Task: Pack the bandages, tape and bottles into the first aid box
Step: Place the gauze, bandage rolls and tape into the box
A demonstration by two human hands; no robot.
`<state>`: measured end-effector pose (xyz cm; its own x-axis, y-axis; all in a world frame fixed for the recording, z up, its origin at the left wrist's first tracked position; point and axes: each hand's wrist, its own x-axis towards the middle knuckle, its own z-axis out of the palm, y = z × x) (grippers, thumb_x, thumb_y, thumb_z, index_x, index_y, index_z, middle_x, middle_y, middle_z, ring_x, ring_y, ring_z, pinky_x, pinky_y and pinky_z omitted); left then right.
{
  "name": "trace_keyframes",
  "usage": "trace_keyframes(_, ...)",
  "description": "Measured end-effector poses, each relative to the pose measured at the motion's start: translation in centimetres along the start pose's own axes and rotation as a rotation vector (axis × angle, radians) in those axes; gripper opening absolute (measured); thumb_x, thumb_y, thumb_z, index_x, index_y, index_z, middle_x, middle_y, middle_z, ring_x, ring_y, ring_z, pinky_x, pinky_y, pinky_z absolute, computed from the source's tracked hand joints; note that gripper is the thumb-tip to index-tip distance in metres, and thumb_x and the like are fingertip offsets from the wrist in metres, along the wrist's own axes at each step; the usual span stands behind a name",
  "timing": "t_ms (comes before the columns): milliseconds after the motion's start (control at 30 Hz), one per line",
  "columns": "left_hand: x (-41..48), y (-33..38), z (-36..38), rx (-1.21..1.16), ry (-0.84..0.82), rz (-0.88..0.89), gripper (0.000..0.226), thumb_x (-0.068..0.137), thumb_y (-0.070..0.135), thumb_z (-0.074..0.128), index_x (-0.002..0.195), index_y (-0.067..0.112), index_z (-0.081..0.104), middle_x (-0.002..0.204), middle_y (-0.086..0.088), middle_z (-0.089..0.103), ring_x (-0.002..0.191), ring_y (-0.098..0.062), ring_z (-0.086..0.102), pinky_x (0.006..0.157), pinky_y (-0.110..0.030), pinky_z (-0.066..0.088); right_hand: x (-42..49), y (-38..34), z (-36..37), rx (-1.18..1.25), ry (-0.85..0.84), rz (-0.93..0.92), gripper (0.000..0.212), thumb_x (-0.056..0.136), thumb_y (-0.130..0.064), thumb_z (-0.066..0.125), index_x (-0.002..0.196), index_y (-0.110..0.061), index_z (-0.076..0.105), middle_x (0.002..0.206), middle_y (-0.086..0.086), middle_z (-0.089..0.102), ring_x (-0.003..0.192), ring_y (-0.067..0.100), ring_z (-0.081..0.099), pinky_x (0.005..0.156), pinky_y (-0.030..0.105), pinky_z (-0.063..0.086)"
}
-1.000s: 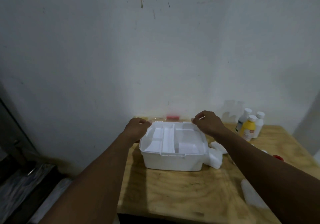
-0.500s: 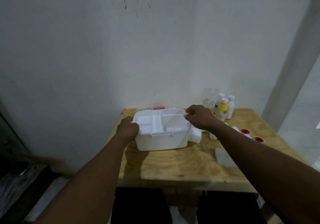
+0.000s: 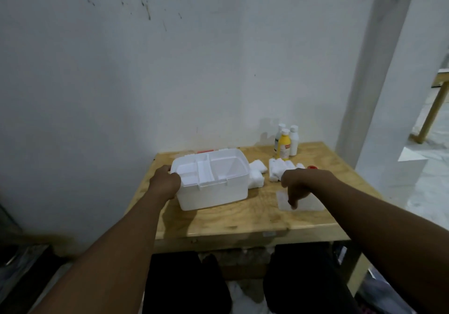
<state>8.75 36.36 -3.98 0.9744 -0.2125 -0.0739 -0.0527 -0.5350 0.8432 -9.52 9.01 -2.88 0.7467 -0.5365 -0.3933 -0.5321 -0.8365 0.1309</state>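
Observation:
The white first aid box point(image 3: 213, 192) stands open on the wooden table point(image 3: 243, 216), with a divided white tray inside. My left hand point(image 3: 166, 183) grips the box's left end. My right hand point(image 3: 300, 186) hovers right of the box, fingers pointing down onto a flat clear packet point(image 3: 308, 203). White bandage rolls point(image 3: 256, 175) lie beside the box's right end, and more rolls point(image 3: 279, 168) lie further right. A yellow bottle point(image 3: 284, 147) and two white bottles point(image 3: 293, 140) stand at the back by the wall. A red-rimmed tape roll point(image 3: 312, 167) peeks out behind my right hand.
The table stands against a white wall point(image 3: 194, 70). A white pillar point(image 3: 379, 83) rises at its right back corner. My dark-clothed legs point(image 3: 184, 284) show below the table's front edge.
My right hand has left the box's right rim and moved right and down onto the flat packet. The view has pulled back and shifted. My left hand stays on the box.

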Motion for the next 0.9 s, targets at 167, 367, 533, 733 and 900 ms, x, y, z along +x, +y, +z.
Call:
trace_keyframes(167, -0.2, 0.0, -0.1, 0.009, -0.014, 0.012, 0.052, 0.095, 0.015, 0.043, 0.147, 0.017, 0.045, 0.137, -0.015, 0.054, 0.107, -0.034, 0.055, 0.068, -0.036, 0.055, -0.3, 0.3, 0.7, 0.029, 0.066, 0.010, 0.091, 0.062, -0.044, 0.088, 0.136, -0.013, 0.046, 0.132, 0.007, 0.050, 0.125, 0.029, 0.047, 0.102, 0.044, 0.046)
trace_keyframes(367, -0.1, 1.0, -0.6, 0.045, -0.003, -0.001, 0.040, 0.104, 0.030, 0.040, 0.137, 0.012, 0.051, 0.124, -0.013, 0.057, 0.102, -0.032, 0.058, 0.079, -0.044, 0.059, -1.2, 0.5, -4.9, 0.257, 0.230, -0.118, 0.069, 0.056, -0.064, 0.083, 0.094, -0.012, 0.060, 0.091, 0.002, 0.061, 0.079, 0.016, 0.056, 0.063, 0.028, 0.049)
trace_keyframes(533, 1.1, 1.5, -1.0, 0.066, 0.003, -0.012, 0.035, 0.102, 0.030, 0.042, 0.121, 0.006, 0.058, 0.108, -0.013, 0.060, 0.083, -0.028, 0.062, 0.078, -0.042, 0.057, -2.2, -2.3, -11.3, 0.751, 0.545, -0.230, 0.063, 0.059, -0.061, 0.084, 0.087, -0.009, 0.063, 0.087, 0.006, 0.064, 0.081, 0.022, 0.063, 0.057, 0.033, 0.052)
trace_keyframes(733, 2.0, 1.7, -1.6, 0.132, -0.019, -0.025, 0.023, 0.100, 0.027, 0.047, 0.107, 0.008, 0.060, 0.106, -0.014, 0.064, 0.075, -0.025, 0.063, 0.080, -0.042, 0.060, -0.3, -9.4, -10.7, 0.727, 0.446, -0.175, 0.085, 0.063, -0.053, 0.086, 0.124, -0.009, 0.046, 0.115, 0.011, 0.057, 0.093, 0.029, 0.065, 0.063, 0.037, 0.061)
trace_keyframes(900, 2.5, 2.0, -2.3, 0.144, -0.097, -0.061, 0.021, 0.099, 0.026, 0.049, 0.105, 0.009, 0.060, 0.103, -0.014, 0.066, 0.077, -0.027, 0.069, 0.084, -0.043, 0.060, 1.0, -12.4, -8.8, 0.534, 0.322, -0.130, 0.083, 0.069, -0.042, 0.086, 0.128, -0.003, 0.042, 0.117, 0.015, 0.059, 0.100, 0.032, 0.065, 0.080, 0.037, 0.056)
